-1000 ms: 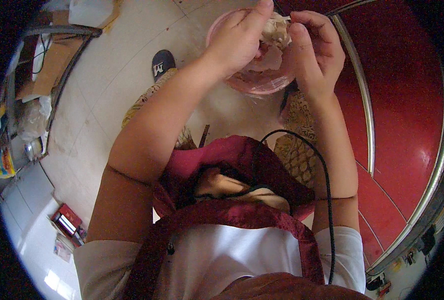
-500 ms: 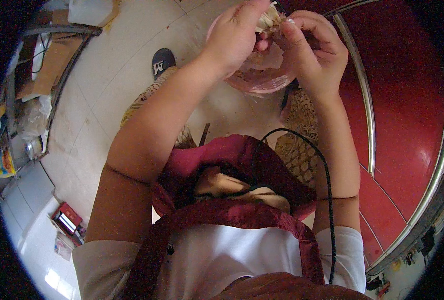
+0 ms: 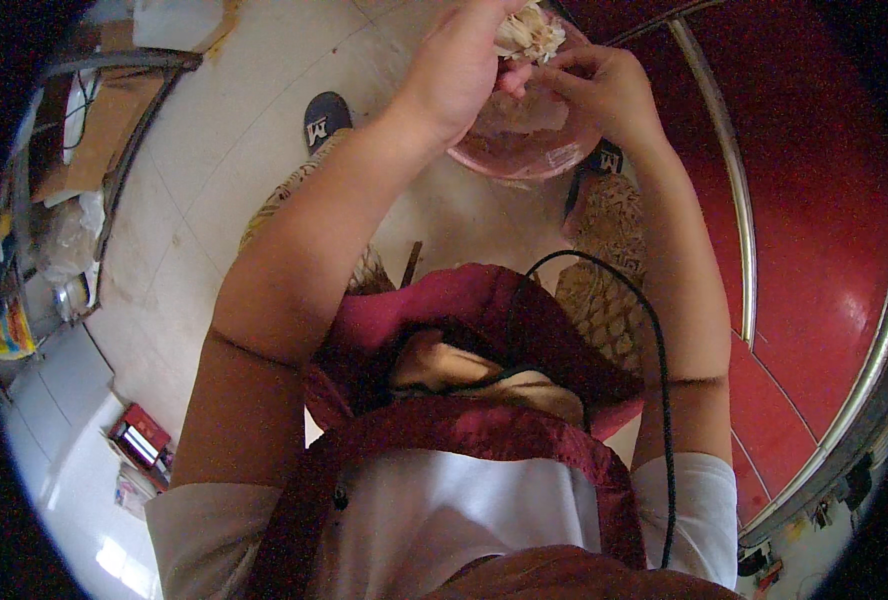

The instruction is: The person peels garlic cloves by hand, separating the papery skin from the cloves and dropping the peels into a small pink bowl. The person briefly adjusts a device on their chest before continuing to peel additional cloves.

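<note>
Your left hand has its fingers curled closed around a pale, frayed garlic bulb, which sits above the pink basin. Your right hand is just beside it, fingers drawn nearly together over the basin; you cannot tell whether they pinch anything. A dark shoe stands on the tiled floor left of the basin.

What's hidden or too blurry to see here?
All in the head view:
- Left hand: top cut off by the upper edge.
- Garlic bulb: partly covered by that hand.
- Pink bowl: left side behind that hand; contents blurred.
- Right hand: anything pinched is too small to tell.
</note>
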Motion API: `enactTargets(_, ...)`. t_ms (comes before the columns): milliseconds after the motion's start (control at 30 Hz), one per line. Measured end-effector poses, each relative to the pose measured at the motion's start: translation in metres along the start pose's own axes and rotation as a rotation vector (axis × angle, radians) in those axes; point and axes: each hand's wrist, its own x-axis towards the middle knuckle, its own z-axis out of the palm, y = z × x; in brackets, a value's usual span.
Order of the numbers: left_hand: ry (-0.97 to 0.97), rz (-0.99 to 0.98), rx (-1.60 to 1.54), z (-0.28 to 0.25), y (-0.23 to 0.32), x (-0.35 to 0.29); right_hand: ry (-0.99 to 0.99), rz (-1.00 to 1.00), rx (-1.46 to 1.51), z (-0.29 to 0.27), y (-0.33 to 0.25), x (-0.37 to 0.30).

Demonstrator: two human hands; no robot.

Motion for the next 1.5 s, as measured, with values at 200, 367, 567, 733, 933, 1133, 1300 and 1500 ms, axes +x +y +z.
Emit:
enactTargets(200, -0.015, 0.086, 0.100, 0.000, -0.002, 0.000, 0.127, -0.090, -0.173, 0.002, 0.004, 0.001)
enactTargets(367, 0.104, 0.093, 0.185, 0.005, 0.000, -0.003, 0.389, -0.322, 0.616, -0.010, -0.030, -0.009)
enactTargets(567, 0.101, 0.361, 0.350, 0.006, -0.011, 0.000, 0.400, -0.484, 0.355, 0.000, -0.048, -0.023)
enactTargets(733, -0.016, 0.362, 0.425, -0.007, -0.013, 0.005, 0.363, -0.302, 0.705, 0.008, -0.048, -0.021)
enactTargets(933, 0.069, 0.350, 0.599, 0.013, -0.002, -0.004, 0.515, -0.629, 0.018, -0.001, -0.041, -0.015)
enactTargets(1133, 0.051, 0.330, 0.410, -0.003, -0.025, 0.009, 0.527, -0.633, -0.053, -0.002, -0.046, -0.016)
enactTargets(1300, 0.018, 0.241, 0.226, -0.002, -0.026, 0.008, 0.577, -0.599, -0.002, 0.003, -0.043, -0.018)
enactTargets(1500, -0.021, 0.074, -0.036, -0.003, -0.015, 0.009, 0.528, -0.152, 0.577, 0.012, -0.026, -0.015)
